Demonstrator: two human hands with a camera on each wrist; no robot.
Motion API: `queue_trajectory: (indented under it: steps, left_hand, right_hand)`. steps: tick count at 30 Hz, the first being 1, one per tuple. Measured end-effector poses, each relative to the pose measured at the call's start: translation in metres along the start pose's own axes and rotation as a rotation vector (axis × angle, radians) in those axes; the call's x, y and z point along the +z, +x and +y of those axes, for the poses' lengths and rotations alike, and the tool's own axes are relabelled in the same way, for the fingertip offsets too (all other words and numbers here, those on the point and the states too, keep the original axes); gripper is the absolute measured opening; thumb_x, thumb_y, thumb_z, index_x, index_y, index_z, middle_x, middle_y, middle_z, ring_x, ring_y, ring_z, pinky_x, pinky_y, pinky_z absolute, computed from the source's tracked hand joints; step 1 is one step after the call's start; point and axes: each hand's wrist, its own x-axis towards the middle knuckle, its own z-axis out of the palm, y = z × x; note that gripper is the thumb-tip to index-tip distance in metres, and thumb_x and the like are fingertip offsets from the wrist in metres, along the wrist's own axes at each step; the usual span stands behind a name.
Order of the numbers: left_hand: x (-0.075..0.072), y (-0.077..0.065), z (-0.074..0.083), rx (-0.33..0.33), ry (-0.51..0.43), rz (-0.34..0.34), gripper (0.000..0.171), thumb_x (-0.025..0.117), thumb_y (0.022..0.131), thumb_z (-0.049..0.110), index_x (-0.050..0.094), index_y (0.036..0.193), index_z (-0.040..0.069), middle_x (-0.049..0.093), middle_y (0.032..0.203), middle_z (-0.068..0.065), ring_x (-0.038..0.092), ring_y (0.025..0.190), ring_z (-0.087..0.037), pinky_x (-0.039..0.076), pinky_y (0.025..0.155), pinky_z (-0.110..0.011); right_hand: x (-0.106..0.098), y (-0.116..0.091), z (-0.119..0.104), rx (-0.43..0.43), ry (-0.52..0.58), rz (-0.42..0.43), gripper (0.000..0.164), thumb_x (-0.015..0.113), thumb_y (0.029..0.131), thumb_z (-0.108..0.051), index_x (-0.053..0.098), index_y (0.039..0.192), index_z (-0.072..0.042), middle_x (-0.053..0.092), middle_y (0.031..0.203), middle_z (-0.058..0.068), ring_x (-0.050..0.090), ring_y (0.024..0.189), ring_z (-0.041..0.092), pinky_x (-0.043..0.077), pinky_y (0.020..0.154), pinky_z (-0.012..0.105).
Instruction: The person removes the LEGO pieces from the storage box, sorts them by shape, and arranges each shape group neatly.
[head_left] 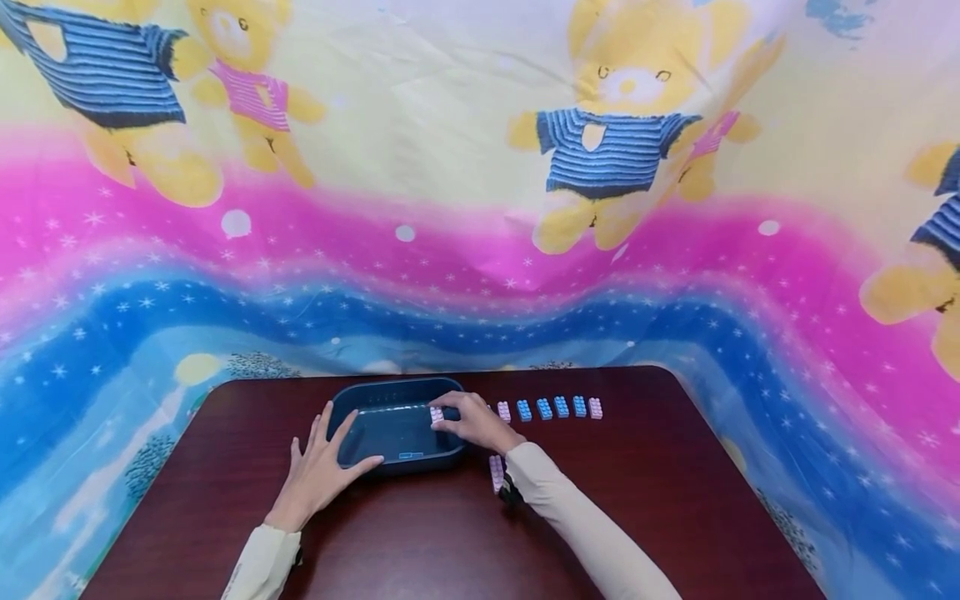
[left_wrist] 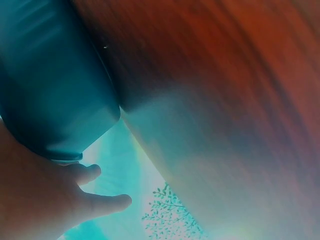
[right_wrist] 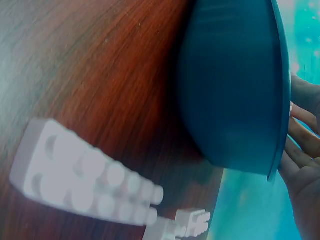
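Observation:
A dark teal plastic tub (head_left: 401, 463) stands toward the back of the table. My left hand (head_left: 318, 471) lies against its left side with fingers spread, thumb and fingertips over the rim. In the left wrist view two fingers extend past the tub's wall (left_wrist: 60, 90). My right hand (head_left: 476, 421) reaches over the tub's right side and pinches a small pink toy building brick (head_left: 437, 418) above its inside. A longer pink building brick (head_left: 497, 473) lies on the table beneath the right wrist; the right wrist view shows its studs (right_wrist: 90, 175) up close.
To the right of the tub, a row runs along the table's back: a pink brick (head_left: 504, 412), several blue bricks (head_left: 562, 407) and another pink brick (head_left: 595, 407). A cloth printed with bears (head_left: 615, 150) hangs behind the dark wooden table (head_left: 420, 542).

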Motion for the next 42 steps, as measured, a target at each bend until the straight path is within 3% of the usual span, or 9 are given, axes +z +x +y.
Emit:
queue_trajectory:
  steps: [15, 17, 19, 21, 24, 26, 32, 42]
  left_hand:
    - [0.0, 0.0, -0.001, 0.016, -0.019, 0.002, 0.106, 0.071, 0.088, 0.072, 0.033, 0.168, 0.014, 0.003, 0.175, -0.023, 0.01, 0.157, -0.054, 0.004, 0.113, -0.085]
    - [0.0, 0.0, -0.001, 0.02, -0.017, 0.006, 0.105, 0.071, 0.089, 0.072, 0.033, 0.168, 0.014, 0.002, 0.176, -0.022, 0.01, 0.157, -0.053, 0.004, 0.113, -0.085]
    - [0.0, 0.0, -0.001, 0.021, -0.017, 0.007, 0.105, 0.071, 0.089, 0.072, 0.033, 0.168, 0.014, 0.002, 0.176, -0.022, 0.01, 0.157, -0.053, 0.004, 0.113, -0.085]
    - [0.0, 0.0, -0.001, 0.02, -0.017, 0.006, 0.105, 0.071, 0.089, 0.072, 0.033, 0.168, 0.014, 0.002, 0.175, -0.023, 0.01, 0.157, -0.053, 0.004, 0.113, -0.085]
    - [-0.001, 0.0, -0.002, 0.014, -0.02, -0.003, 0.106, 0.07, 0.089, 0.073, 0.033, 0.168, 0.013, 0.001, 0.175, -0.023, 0.009, 0.157, -0.054, 0.003, 0.114, -0.085]
    - [-0.001, 0.0, -0.002, 0.012, -0.022, -0.007, 0.106, 0.07, 0.089, 0.073, 0.032, 0.168, 0.013, 0.001, 0.175, -0.023, 0.009, 0.157, -0.054, 0.002, 0.114, -0.085]
    - [-0.001, -0.001, -0.001, 0.01, -0.026, -0.012, 0.106, 0.07, 0.089, 0.073, 0.032, 0.168, 0.013, 0.0, 0.175, -0.023, 0.008, 0.157, -0.054, 0.002, 0.114, -0.084]
    - [-0.001, -0.001, -0.002, 0.015, -0.03, -0.009, 0.105, 0.071, 0.089, 0.072, 0.033, 0.168, 0.013, 0.0, 0.175, -0.023, 0.009, 0.157, -0.054, 0.003, 0.113, -0.085]
  right_hand:
    - [-0.022, -0.015, 0.013, 0.011, 0.056, 0.053, 0.041, 0.069, 0.104, -0.013, 0.065, 0.144, -0.002, 0.063, 0.143, 0.018, 0.061, 0.132, 0.032, 0.057, 0.099, 0.044]
    - [-0.024, -0.016, 0.018, 0.006, 0.057, 0.077, 0.041, 0.07, 0.104, -0.013, 0.065, 0.143, -0.001, 0.065, 0.141, 0.017, 0.064, 0.127, 0.032, 0.058, 0.094, 0.044]
    - [-0.027, -0.019, 0.022, 0.01, 0.074, 0.096, 0.041, 0.07, 0.103, -0.011, 0.065, 0.142, 0.001, 0.065, 0.139, 0.018, 0.071, 0.109, 0.034, 0.061, 0.084, 0.044]
    - [-0.03, -0.022, 0.026, 0.016, 0.073, 0.111, 0.041, 0.071, 0.102, -0.01, 0.065, 0.141, 0.003, 0.066, 0.138, 0.019, 0.071, 0.106, 0.035, 0.06, 0.082, 0.046]
    - [-0.036, -0.028, 0.033, 0.032, 0.058, 0.133, 0.04, 0.07, 0.102, -0.007, 0.065, 0.14, 0.005, 0.066, 0.137, 0.02, 0.071, 0.109, 0.038, 0.06, 0.089, 0.05]
    - [-0.039, -0.033, 0.04, 0.036, 0.041, 0.149, 0.04, 0.071, 0.101, -0.004, 0.065, 0.14, 0.005, 0.065, 0.137, 0.022, 0.064, 0.126, 0.038, 0.056, 0.1, 0.053]
    - [-0.048, -0.05, 0.063, 0.101, 0.033, 0.16, 0.04, 0.068, 0.102, -0.002, 0.064, 0.141, 0.004, 0.061, 0.142, 0.022, 0.061, 0.129, 0.041, 0.054, 0.102, 0.055]
    - [-0.067, -0.077, 0.096, 0.138, -0.042, 0.211, 0.04, 0.072, 0.099, 0.0, 0.065, 0.138, 0.008, 0.065, 0.137, 0.022, 0.063, 0.127, 0.042, 0.054, 0.101, 0.055]
